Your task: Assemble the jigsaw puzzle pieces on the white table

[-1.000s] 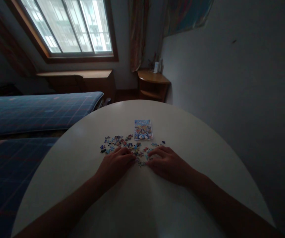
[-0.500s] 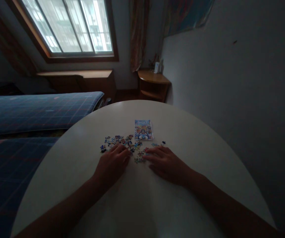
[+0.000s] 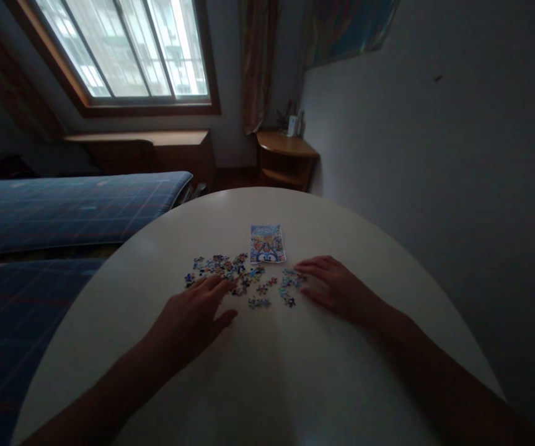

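Many small jigsaw puzzle pieces lie in a loose heap left of centre on the white table. My left hand rests at the near edge of this heap, fingers stretched over some pieces and thumb apart. My right hand is at the right of a smaller cluster of puzzle pieces, its fingertips touching or just over the cluster's right side. Between the hands are a red piece and a short joined strip of pieces. Behind them lies a colourful picture sheet.
The round white table fills the foreground. A bed with a blue plaid mattress stands to the left, a white wall to the right. Beyond the table are a wooden corner shelf and a desk under the window.
My right hand has moved right and away from the middle, uncovering the small cluster of pieces. My left hand has drawn back to the left, its thumb now spread out.
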Demonstrator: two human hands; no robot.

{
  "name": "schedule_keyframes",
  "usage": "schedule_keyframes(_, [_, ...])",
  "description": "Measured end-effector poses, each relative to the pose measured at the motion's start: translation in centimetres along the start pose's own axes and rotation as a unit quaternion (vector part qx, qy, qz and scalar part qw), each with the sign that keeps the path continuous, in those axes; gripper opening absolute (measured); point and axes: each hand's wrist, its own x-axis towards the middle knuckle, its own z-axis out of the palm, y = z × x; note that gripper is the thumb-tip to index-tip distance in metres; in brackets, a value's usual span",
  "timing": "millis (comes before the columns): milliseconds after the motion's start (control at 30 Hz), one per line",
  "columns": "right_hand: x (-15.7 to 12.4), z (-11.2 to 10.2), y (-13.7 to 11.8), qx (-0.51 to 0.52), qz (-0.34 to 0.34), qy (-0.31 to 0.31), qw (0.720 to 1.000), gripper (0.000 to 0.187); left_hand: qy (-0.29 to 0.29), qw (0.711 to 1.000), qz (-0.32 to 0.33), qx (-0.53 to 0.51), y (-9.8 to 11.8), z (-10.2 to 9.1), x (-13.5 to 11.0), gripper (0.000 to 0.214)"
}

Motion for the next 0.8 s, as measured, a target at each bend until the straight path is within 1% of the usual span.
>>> schedule_keyframes(33, [-0.1, -0.1, 0.5, -0.007, 0.025, 0.01, 1.0, 0.036, -0.019, 1.0, -0.01, 0.001, -0.3, -0.3, -0.2, 0.037])
schedule_keyframes(100, [-0.2, 0.0, 1.3, -0.012, 0.051, 0.017, 0.998, 0.035, -0.053, 0.998, -0.021, -0.006, -0.7, -0.6, -0.3, 0.033])
schedule_keyframes(200, [-0.3, 0.3, 1.8, -0.005, 0.049, 0.004, 0.999, 0.029, -0.084, 0.996, -0.034, -0.025, -1.0, -0.3, 0.0, 0.03])
schedule_keyframes(300, [-0.3, 0.5, 1.8, -0.005, 0.05, -0.004, 0.999, 0.026, -0.081, 0.995, -0.057, -0.032, -1.4, 0.0, 0.5, 0.026])
schedule_keyframes(400, [-0.2, 0.4, 1.7, -0.011, 0.057, -0.006, 0.998, 0.026, -0.077, 0.994, -0.08, -0.014, -1.8, -0.1, 0.9, 0.02])
schedule_keyframes(500, [-0.1, 0.4, 1.4, -0.015, 0.058, 0.005, 0.998, 0.025, -0.086, 0.992, -0.089, 0.001, -1.6, -0.3, 1.1, 0.017])
schedule_keyframes(567, [0.1, 0.6, 0.8, -0.015, 0.048, 0.022, 0.998, 0.022, -0.069, 0.995, -0.071, -0.004, -1.2, 0.0, 1.1, 0.017])
schedule_keyframes(633, [0.3, 1.0, -0.2, -0.008, 0.028, 0.043, 0.999, 0.02, -0.028, 0.999, -0.032, -0.02, -0.6, 0.6, 1.1, 0.018])
schedule_keyframes(733, [0.5, 1.7, -2.0, 0.01, -0.002, 0.035, 0.999, 0.02, 0.037, 0.998, 0.034, -0.046, 0.4, 1.8, 1.2, 0.02])
schedule_keyframes(800, [0.6, 2.1, -3.1, 0.018, -0.028, 0.016, 0.999, 0.019, 0.053, 0.996, 0.055, -0.054, 0.8, 2.5, 1.3, 0.022])
